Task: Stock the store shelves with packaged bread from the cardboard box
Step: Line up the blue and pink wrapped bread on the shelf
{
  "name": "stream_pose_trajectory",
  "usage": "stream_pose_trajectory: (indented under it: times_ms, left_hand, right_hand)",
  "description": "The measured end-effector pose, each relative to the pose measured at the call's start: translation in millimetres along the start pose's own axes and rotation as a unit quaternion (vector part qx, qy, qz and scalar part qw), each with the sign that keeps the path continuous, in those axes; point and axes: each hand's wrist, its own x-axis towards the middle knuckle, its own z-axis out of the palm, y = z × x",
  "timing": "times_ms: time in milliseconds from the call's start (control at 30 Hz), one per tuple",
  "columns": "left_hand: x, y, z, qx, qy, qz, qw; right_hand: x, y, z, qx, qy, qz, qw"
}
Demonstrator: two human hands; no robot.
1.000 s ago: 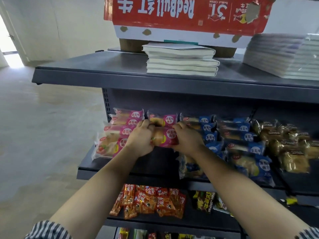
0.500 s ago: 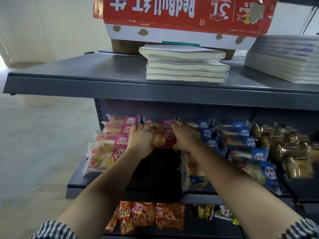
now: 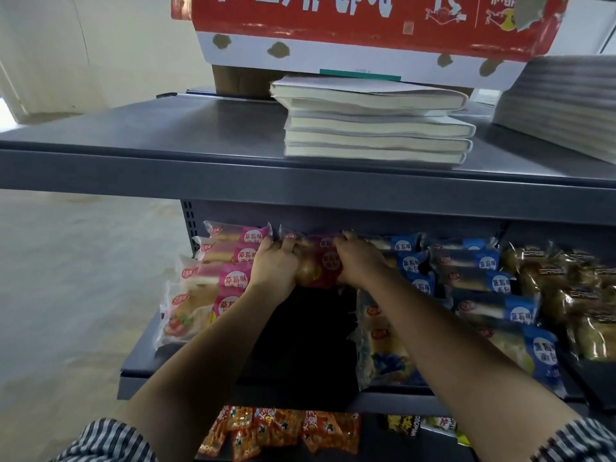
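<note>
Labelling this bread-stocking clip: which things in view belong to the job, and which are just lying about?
Job: pink bread pack gripped by left hand and right hand; pink bread stack; blue bread packs; middle shelf.
Lying about: books; paper stack; orange snack packets below; red carton, role unclear.

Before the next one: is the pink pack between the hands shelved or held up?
Held up: left hand and right hand grip the pink pack by its ends, above bare shelf.
</note>
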Motion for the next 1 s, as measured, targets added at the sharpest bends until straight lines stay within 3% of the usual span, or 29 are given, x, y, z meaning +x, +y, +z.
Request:
stream_pose_trajectory:
  times_ms: [433,767,867,1000]
  left_hand:
    - [-5.8,-1.4,1.9,0.010,-0.026,-0.011,1.000]
    - [-17.9,-4.7,-18.0,-0.071,0.046,0.009,0.996]
    - [-16.6,11.9,-32.7,-0.121,0.089,0.027,0.988]
    - [-16.1,47.8,-51.3,-0.158,0.121,0.085,0.976]
  right_hand:
    - [-6.7,5.2,2.7,0.069,-0.023,-0.017,0.997]
    - [-45.2,13.6,-7.9,0.057,0.076,0.028,0.995]
    - [-64.3,20.0,-11.4,0.061,0.126,0.041,0.989]
    - [-96.8,34.8,-14.0,0.034,0.130,0.083,0.987]
